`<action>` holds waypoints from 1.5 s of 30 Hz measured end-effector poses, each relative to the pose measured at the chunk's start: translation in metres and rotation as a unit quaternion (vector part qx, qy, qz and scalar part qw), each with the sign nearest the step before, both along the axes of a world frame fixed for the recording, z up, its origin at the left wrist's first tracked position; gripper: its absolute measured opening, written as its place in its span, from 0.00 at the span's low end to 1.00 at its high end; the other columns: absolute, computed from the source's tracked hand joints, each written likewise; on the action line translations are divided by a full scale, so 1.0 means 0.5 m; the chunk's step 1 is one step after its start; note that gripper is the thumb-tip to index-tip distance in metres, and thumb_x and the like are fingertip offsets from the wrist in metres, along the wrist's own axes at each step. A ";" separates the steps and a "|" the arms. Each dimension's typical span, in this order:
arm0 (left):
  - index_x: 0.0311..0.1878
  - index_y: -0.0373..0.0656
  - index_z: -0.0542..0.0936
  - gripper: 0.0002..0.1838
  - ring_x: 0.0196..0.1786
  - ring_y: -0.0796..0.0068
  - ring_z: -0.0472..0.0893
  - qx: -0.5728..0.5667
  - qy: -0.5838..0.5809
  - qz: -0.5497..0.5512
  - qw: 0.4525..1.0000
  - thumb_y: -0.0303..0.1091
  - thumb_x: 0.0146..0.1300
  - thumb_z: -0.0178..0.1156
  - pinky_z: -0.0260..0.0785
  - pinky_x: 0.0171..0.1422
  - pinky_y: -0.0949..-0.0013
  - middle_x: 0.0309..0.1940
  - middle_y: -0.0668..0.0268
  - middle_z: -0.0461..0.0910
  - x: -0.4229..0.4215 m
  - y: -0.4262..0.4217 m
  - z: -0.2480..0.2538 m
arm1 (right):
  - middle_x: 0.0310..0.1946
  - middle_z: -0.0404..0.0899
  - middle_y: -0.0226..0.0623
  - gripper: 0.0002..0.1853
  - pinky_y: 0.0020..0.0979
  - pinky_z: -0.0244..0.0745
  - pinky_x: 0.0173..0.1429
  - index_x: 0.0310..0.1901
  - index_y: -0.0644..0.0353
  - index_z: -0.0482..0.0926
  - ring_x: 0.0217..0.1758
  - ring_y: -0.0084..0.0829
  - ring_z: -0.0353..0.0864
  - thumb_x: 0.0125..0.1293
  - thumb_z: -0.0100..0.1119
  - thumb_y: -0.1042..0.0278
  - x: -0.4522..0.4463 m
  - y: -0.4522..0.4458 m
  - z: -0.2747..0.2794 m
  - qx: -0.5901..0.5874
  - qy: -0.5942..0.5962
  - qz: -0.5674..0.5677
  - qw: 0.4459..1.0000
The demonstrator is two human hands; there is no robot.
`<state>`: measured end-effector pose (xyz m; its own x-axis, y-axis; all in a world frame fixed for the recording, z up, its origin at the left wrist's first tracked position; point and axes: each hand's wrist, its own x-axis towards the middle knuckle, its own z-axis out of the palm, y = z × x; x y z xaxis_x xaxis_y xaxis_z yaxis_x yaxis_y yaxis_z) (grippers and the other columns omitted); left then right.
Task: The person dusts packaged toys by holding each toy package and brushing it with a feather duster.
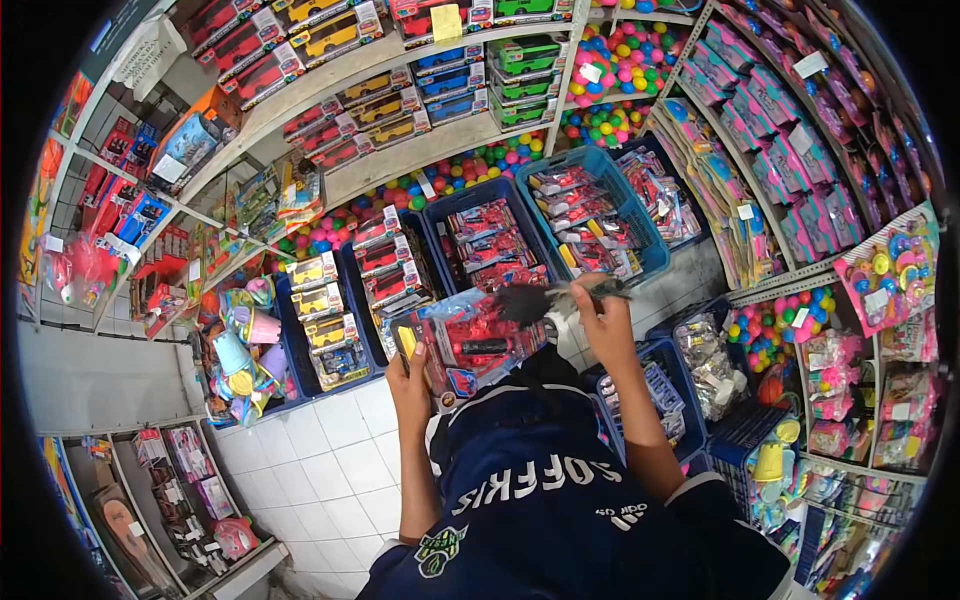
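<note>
My left hand (408,383) is closed on the left edge of a clear toy package (478,342) with red and black parts inside, held in front of my body. In my right hand (604,312) is the handle end of a duster (528,303), whose dark, fluffy head lies over the upper right part of the package. Below the package is the dark blue shirt I wear. Beyond it stand a blue basket of red boxed cars (388,262) and another with red packaged toys (490,238).
Shelves of boxed toy cars (335,35) run across the back. A teal basket (648,250) and a basket of yellow boxes (322,320) stand in the row. Colourful balls (625,60) fill shelf sections. More baskets (708,365) are at right, above white floor tiles (320,450) at left.
</note>
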<state>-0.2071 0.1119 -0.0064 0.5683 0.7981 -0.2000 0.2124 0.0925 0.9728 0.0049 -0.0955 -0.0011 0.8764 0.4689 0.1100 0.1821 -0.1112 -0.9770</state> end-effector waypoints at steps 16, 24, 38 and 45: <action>0.40 0.35 0.79 0.19 0.33 0.81 0.71 -0.010 -0.003 0.029 1.000 0.46 0.72 0.59 0.65 0.39 0.73 0.30 0.69 0.76 -0.020 -0.004 -0.022 | 0.26 0.71 0.25 0.14 0.22 0.64 0.29 0.45 0.62 0.78 0.23 0.15 0.68 0.74 0.57 0.57 0.007 0.007 0.028 -0.023 0.043 0.003 0.999; 0.39 0.39 0.76 0.21 0.32 0.84 0.67 -0.041 -0.015 0.047 0.998 0.52 0.72 0.57 0.60 0.36 0.76 0.28 0.73 0.72 0.003 -0.020 -0.051 | 0.39 0.74 0.30 0.11 0.20 0.69 0.31 0.46 0.63 0.73 0.27 0.16 0.72 0.77 0.51 0.63 -0.109 0.041 0.069 0.054 0.115 0.170 0.977; 0.49 0.39 0.77 0.19 0.40 0.79 0.76 -0.168 -0.078 0.093 0.978 0.47 0.71 0.61 0.70 0.45 0.72 0.40 0.67 0.78 0.012 -0.020 -0.109 | 0.31 0.76 0.30 0.13 0.21 0.70 0.31 0.46 0.63 0.77 0.27 0.16 0.73 0.77 0.51 0.61 -0.100 0.047 0.028 0.016 -0.049 0.142 0.989; 0.58 0.44 0.70 0.20 0.48 0.68 0.80 -0.329 -0.151 0.108 0.926 0.39 0.67 0.60 0.75 0.50 0.64 0.47 0.64 0.77 0.008 -0.012 -0.140 | 0.40 0.76 0.32 0.13 0.20 0.70 0.32 0.46 0.62 0.74 0.28 0.16 0.72 0.78 0.48 0.60 -0.100 0.026 0.061 0.050 0.116 0.096 0.987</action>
<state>-0.2030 0.1060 -0.0765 0.5199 0.6608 -0.5414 -0.1528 0.6955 0.7021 -0.0451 -0.0825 0.0292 0.7799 0.6252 -0.0297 -0.0397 0.0021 -0.9992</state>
